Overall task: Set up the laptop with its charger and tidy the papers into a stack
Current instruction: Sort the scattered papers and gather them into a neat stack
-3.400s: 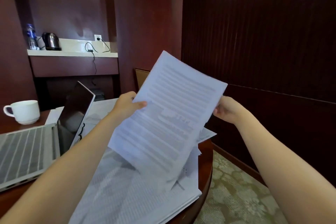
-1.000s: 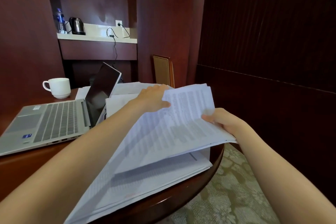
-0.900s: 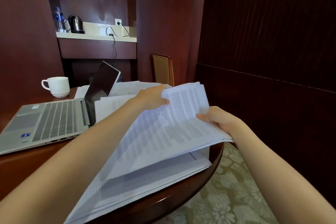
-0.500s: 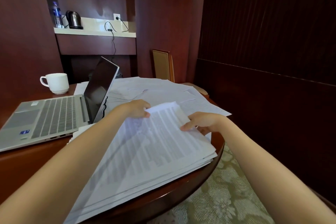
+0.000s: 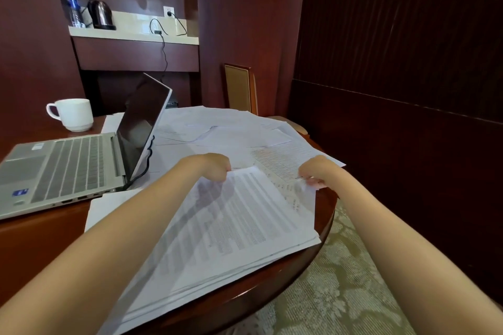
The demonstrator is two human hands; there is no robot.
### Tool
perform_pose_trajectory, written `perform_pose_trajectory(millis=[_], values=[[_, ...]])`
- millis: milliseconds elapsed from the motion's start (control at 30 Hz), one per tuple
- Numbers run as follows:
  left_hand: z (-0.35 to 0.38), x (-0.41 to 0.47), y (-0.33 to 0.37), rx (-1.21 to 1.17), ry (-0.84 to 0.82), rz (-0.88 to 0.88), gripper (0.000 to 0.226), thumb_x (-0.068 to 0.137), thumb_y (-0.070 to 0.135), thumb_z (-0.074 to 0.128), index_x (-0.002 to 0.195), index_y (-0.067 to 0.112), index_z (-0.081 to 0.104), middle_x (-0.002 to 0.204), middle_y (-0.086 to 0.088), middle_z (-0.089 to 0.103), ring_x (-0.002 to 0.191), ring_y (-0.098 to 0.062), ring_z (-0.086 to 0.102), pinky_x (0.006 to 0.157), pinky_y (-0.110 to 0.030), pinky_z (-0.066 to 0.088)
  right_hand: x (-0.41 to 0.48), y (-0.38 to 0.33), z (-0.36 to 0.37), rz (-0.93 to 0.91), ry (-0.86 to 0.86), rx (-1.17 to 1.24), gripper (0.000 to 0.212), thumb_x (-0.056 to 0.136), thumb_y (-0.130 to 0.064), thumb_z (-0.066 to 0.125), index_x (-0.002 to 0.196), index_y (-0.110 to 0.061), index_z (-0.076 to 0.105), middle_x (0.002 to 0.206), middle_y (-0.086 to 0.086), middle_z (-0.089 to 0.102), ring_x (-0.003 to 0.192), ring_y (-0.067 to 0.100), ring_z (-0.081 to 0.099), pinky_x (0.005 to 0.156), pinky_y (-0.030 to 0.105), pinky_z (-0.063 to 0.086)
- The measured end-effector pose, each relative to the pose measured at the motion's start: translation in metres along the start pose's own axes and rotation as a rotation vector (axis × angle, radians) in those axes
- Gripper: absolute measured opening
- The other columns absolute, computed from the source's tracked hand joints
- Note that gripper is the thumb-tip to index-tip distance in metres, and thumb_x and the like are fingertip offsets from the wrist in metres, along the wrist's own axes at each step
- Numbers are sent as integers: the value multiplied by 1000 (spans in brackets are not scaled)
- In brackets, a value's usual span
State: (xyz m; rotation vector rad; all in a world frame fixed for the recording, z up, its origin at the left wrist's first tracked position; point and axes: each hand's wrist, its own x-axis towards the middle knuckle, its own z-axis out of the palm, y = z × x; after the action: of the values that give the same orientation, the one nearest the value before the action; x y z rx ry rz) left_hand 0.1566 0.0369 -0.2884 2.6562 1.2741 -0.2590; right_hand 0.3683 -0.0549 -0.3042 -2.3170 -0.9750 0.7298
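Grip: left hand [image 5: 215, 168] curls on far corner of white printed paper stack [image 5: 239, 228] | right hand [image 5: 315, 171] pinches its right edge | left fingertips hidden | print unreadable

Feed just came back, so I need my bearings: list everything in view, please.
Table: one, reddish-brown, round.
Laptop: one, silver, open on the table's left.
Mug: one, white, behind the laptop.
Cable: one, black, beside the laptop's screen.
Paper stack: one, white, table's near edge.
Loose papers: several, white, spread behind the stack.
Kettle: one, dark, wall shelf.
Bottle: one, clear, left of kettle.
Chair: one, tan-backed, behind the table.
Left hand: grips the stack's far-left corner.
Right hand: pinches its far-right corner.
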Motion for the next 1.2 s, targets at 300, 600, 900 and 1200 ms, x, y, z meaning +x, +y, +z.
perform_pose_trajectory(millis=[300,600,900,1200], values=[[10,14,20,-46,119,-2,43,95,25,40,137,16,36,134,-5,46,115,-24,50,87,-29,40,32,48,-7,159,283,592,60,90,-20,57,139,2,31,116,16,49,103,30,51,87,40,46],[17,29,29,89,312,61,38,93,20,41,131,18,42,126,-7,46,113,-27,49,83,-31,37,52,46,5,-72,527,292,44,87,-26,58,127,-9,51,127,16,51,111,34,54,93,45,46],[28,46,32,138,340,132,48,97,23,35,144,24,27,150,-10,22,132,-29,31,107,-39,26,54,18,12,-170,430,347,23,89,-6,47,104,2,62,103,16,64,83,28,58,69,38,47],[25,50,32,63,336,134,51,96,22,36,145,22,24,151,-10,22,132,-29,31,105,-37,27,60,36,-10,-7,708,778,29,94,-12,42,116,-2,59,118,16,61,94,27,57,77,36,48]])
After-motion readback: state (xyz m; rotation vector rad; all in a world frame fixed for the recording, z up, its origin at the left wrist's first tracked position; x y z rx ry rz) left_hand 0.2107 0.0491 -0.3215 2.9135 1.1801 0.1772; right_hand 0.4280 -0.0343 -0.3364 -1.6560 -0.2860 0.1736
